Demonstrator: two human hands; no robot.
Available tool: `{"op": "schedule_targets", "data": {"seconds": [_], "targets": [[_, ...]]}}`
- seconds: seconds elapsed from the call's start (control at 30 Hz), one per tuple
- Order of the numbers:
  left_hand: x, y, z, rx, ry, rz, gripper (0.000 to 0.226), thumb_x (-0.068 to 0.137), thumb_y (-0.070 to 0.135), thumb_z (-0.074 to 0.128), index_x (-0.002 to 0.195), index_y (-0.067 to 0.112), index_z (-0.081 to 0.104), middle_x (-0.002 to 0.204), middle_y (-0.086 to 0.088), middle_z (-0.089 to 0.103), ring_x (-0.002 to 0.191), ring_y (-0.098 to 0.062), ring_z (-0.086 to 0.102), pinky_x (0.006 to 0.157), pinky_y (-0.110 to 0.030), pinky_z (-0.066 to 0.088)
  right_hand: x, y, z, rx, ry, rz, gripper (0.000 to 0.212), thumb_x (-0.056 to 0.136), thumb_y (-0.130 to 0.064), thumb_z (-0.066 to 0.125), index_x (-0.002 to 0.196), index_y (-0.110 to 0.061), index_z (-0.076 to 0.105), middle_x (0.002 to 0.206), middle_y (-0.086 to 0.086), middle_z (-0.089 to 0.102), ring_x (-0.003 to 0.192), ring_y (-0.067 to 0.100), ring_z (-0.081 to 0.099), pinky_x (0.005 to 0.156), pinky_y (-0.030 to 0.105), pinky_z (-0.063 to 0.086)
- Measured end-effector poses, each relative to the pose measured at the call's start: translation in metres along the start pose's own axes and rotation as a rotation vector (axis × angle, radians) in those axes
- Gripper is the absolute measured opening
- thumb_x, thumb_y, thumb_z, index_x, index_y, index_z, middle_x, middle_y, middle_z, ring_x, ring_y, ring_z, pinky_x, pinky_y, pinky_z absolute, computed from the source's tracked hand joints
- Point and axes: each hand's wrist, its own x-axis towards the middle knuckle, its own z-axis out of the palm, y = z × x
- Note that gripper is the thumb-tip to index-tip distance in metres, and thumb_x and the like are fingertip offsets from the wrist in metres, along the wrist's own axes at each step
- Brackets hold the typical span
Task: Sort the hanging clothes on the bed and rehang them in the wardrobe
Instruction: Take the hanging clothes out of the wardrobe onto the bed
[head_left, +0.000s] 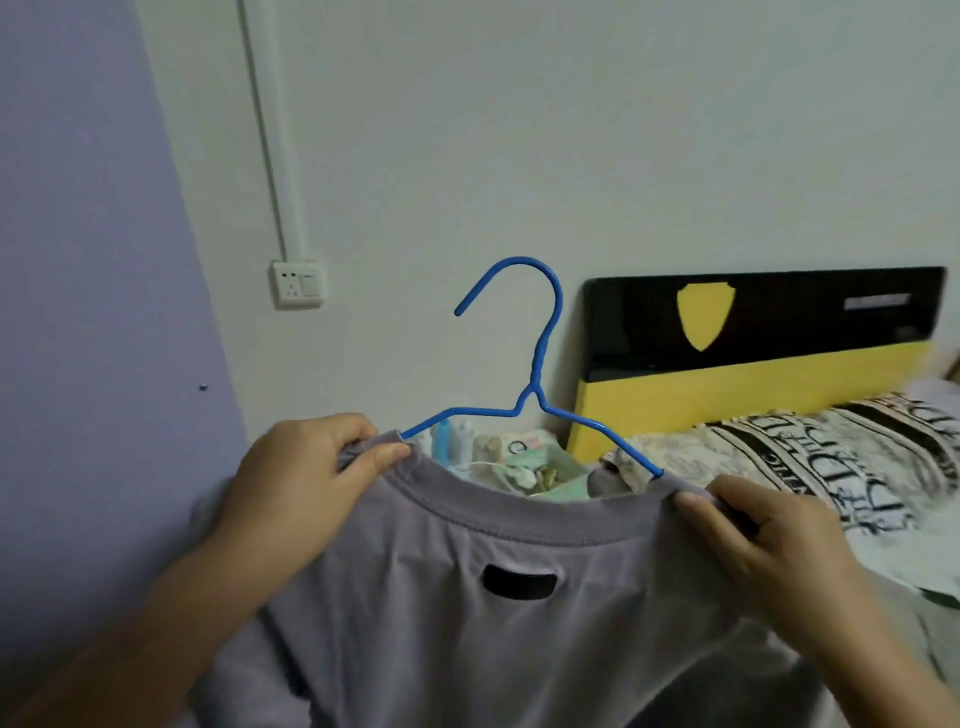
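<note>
At frame centre, a soft grey T-shirt (493, 597) on a thin blue wire hanger (535, 364) is gripped at each shoulder by the left hand (306, 483) and right hand (769, 540).

Both hands raised: left (306, 467) & right (748, 525) each pinching w/ thumb + fingers.

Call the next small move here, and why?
Probably tug the shoulder seams outward to square the grey T-shirt on the blue hanger. Left hand and right hand each pinch the collar's ends, both hanger arms already run inside the neck, and the hook is free for the wardrobe.
</note>
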Motion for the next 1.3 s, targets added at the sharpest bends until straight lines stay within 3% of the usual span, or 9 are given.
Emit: {"op": "schedule_targets", "data": {"seconds": [0.17, 0.23, 0.37, 0.5, 0.67, 0.77, 0.97, 1.1, 1.3], "targets": [[0.005, 0.059, 0.063, -0.112, -0.148, 0.122, 0.051, 0.060, 0.071, 0.047, 0.055, 0.021, 0.056, 0.049, 0.004, 0.051, 0.052, -0.014, 0.051, 0.055, -0.033, 0.041, -0.056, 0.053, -0.053, -0.152, 0.068, 0.167, 0.052, 0.081, -0.052, 0.056, 0.050, -0.015, 0.036, 0.039, -0.003, 0.034, 0.043, 0.018, 0.035, 0.043, 0.030, 0.028], [0.004, 0.090, 0.090, -0.159, -0.203, 0.189, 0.051, 0.061, 0.075, 0.054, 0.052, 0.025, 0.054, 0.051, 0.008, 0.055, 0.052, -0.009, 0.052, 0.052, -0.029, 0.039, -0.077, 0.072, -0.075, -0.188, 0.089, 0.257, 0.051, 0.083, -0.050, 0.057, 0.051, -0.014, 0.039, 0.042, -0.002, 0.038, 0.046, 0.021, 0.037, 0.045, 0.032, 0.031], [-0.005, 0.154, 0.143, -0.210, -0.306, 0.268, 0.039, 0.066, 0.056, 0.055, 0.059, 0.019, 0.063, 0.051, 0.000, 0.056, 0.055, -0.008, 0.054, 0.054, -0.024, 0.039, -0.122, 0.112, -0.119, -0.208, 0.148, 0.422, 0.046, 0.084, -0.036, 0.064, 0.051, -0.014, 0.040, 0.043, -0.002, 0.039, 0.048, 0.021, 0.039, 0.048, 0.035, 0.033], [-0.020, 0.216, 0.190, -0.279, -0.410, 0.327, 0.031, 0.074, 0.045, 0.072, 0.053, 0.028, 0.057, 0.052, 0.001, 0.055, 0.059, -0.009, 0.055, 0.055, -0.025, 0.038, -0.160, 0.152, -0.159, -0.236, 0.182, 0.548, 0.046, 0.082, -0.032, 0.065, 0.049, -0.017, 0.037, 0.041, -0.003, 0.036, 0.047, 0.017, 0.037, 0.048, 0.033, 0.028], [-0.034, 0.277, 0.248, -0.342, -0.496, 0.341, 0.019, 0.077, 0.032, 0.071, 0.063, 0.020, 0.067, 0.059, 0.000, 0.063, 0.064, -0.016, 0.058, 0.062, -0.037, 0.045, -0.189, 0.201, -0.194, -0.288, 0.203, 0.671, 0.048, 0.083, -0.034, 0.063, 0.050, -0.016, 0.032, 0.042, -0.001, 0.035, 0.048, 0.016, 0.036, 0.049, 0.033, 0.027], [-0.034, 0.301, 0.283, -0.342, -0.567, 0.342, 0.020, 0.078, 0.034, 0.070, 0.067, 0.017, 0.069, 0.064, 0.001, 0.066, 0.067, -0.014, 0.059, 0.066, -0.037, 0.045, -0.197, 0.227, -0.206, -0.296, 0.212, 0.727, 0.046, 0.083, -0.035, 0.062, 0.051, -0.016, 0.034, 0.043, -0.001, 0.036, 0.049, 0.017, 0.037, 0.050, 0.033, 0.026], [-0.019, 0.341, 0.355, -0.382, -0.663, 0.382, 0.022, 0.079, 0.033, 0.070, 0.060, 0.023, 0.062, 0.059, 0.005, 0.061, 0.063, -0.008, 0.055, 0.058, -0.029, 0.039, -0.195, 0.287, -0.210, -0.308, 0.219, 0.853, 0.046, 0.084, -0.037, 0.061, 0.052, -0.015, 0.038, 0.044, -0.001, 0.039, 0.050, 0.017, 0.039, 0.050, 0.033, 0.026], [0.007, 0.361, 0.415, -0.379, -0.692, 0.433, 0.030, 0.079, 0.037, 0.068, 0.065, 0.011, 0.063, 0.058, -0.004, 0.059, 0.063, -0.018, 0.055, 0.056, -0.031, 0.037, -0.178, 0.331, -0.203, -0.346, 0.237, 0.940, 0.045, 0.086, -0.038, 0.059, 0.053, -0.015, 0.038, 0.046, -0.001, 0.040, 0.050, 0.016, 0.039, 0.050, 0.033, 0.025], [0.042, 0.397, 0.506, -0.440, -0.741, 0.443, 0.022, 0.080, 0.035, 0.069, 0.073, 0.014, 0.067, 0.066, -0.001, 0.066, 0.069, -0.020, 0.059, 0.059, -0.031, 0.042, -0.143, 0.398, -0.189, -0.350, 0.289, 1.091, 0.042, 0.089, -0.035, 0.057, 0.056, -0.015, 0.042, 0.048, -0.003, 0.043, 0.051, 0.015, 0.040, 0.050, 0.032, 0.026]]}}
